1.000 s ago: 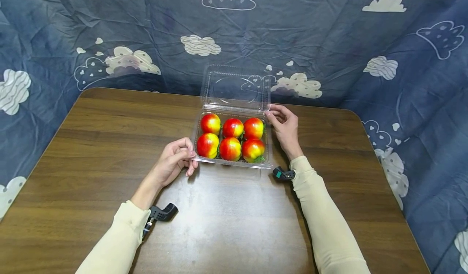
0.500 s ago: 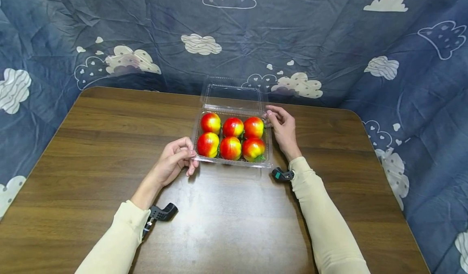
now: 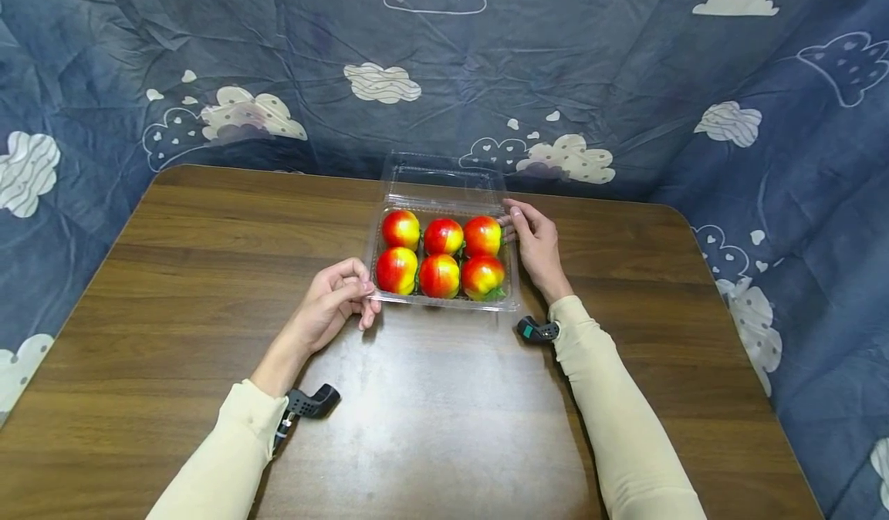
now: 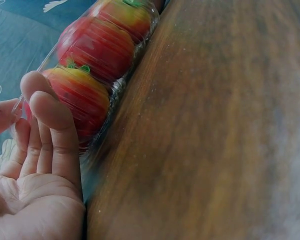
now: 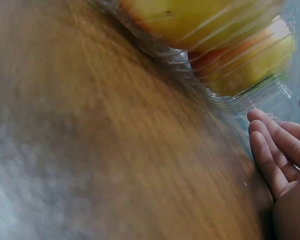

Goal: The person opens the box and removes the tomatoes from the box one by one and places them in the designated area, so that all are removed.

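Note:
A clear plastic clamshell box [image 3: 444, 304] stands near the back of the table, its lid [image 3: 444, 174] tipped back behind it. Two rows of red and yellow fruits [image 3: 440, 275] fill the base; small green leaves show on some. My left hand [image 3: 333, 304] pinches the rim at the front left corner between thumb and fingers. By the back right corner is my right hand [image 3: 538, 246], with its fingertips [image 5: 253, 114] right at the box's edge. Loosely extended fingers show in the right wrist view, with nothing seen between them and the thumb.
The brown wooden table [image 3: 430, 427] has a back edge right beneath the lid. Behind it hangs a dark blue curtain [image 3: 278, 34] with cloud prints. Black wrist mounts [image 3: 312, 402] sit at both cuffs.
The lid has dropped further back, away from the base. My right hand has shifted slightly left along the box's side, and the left hand keeps its pinch on the corner.

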A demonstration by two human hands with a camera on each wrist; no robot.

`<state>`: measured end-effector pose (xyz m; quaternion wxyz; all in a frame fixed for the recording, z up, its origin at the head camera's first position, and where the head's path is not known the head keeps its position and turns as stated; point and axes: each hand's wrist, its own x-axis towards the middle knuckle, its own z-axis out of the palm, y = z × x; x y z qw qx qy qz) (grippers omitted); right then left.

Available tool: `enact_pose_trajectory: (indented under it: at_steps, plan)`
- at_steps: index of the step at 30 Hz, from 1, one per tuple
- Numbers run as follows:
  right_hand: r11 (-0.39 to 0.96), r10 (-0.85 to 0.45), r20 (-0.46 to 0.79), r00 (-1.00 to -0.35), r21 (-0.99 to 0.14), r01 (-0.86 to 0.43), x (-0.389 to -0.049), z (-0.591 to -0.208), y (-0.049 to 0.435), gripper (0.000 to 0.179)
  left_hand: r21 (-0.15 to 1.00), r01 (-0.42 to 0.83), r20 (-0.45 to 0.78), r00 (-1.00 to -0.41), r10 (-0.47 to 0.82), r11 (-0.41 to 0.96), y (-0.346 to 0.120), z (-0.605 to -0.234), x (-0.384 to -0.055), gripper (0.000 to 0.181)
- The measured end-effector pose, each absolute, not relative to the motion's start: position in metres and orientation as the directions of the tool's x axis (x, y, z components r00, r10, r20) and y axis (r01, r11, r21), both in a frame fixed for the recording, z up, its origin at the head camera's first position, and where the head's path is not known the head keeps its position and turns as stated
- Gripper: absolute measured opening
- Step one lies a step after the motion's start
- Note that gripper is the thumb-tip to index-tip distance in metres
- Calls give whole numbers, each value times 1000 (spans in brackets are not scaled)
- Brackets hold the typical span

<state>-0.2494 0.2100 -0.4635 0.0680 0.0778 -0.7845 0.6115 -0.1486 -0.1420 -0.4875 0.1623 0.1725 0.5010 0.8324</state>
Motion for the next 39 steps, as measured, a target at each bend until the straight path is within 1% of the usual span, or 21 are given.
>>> enact_pose_trajectory:
  at_steps: [6, 11, 15, 20, 23, 26, 31, 33, 39]
  plan:
    - [261, -8, 207, -978, -944, -202, -243, -459, 209, 37, 896, -93, 129, -881, 455, -435, -141, -489, -152, 16]
    - [236, 14, 212, -977, -950, -203, -242, -461, 208, 36, 930, -68, 107, -890, 443, -361, -144, -487, -154, 12]
    - [209, 25, 220, -975, -955, -210, -243, -464, 207, 36, 949, -21, 102, -923, 371, -315, -148, -486, -156, 12]
    - [214, 36, 229, -973, -953, -216, -245, -472, 204, 35, 927, 39, 141, -958, 251, -374, -151, -489, -167, 9]
    - [217, 50, 226, -973, -953, -211, -248, -481, 205, 35, 911, 71, 163, -967, 196, -407, -153, -490, -178, 6]
    - [228, 58, 232, -971, -950, -214, -252, -491, 206, 37, 907, 104, 181, -971, 155, -409, -153, -490, -189, 4]
    - [247, 60, 263, -963, -939, -241, -254, -496, 209, 40, 901, 127, 192, -974, 119, -414, -150, -487, -200, 2]
    - [251, 62, 268, -961, -936, -245, -252, -495, 211, 40, 899, 133, 200, -972, 121, -418, -148, -487, -202, 6]
    - [266, 79, 239, -968, -941, -211, -235, -497, 216, 42, 908, 149, 236, -954, 184, -392, -146, -488, -202, 33]
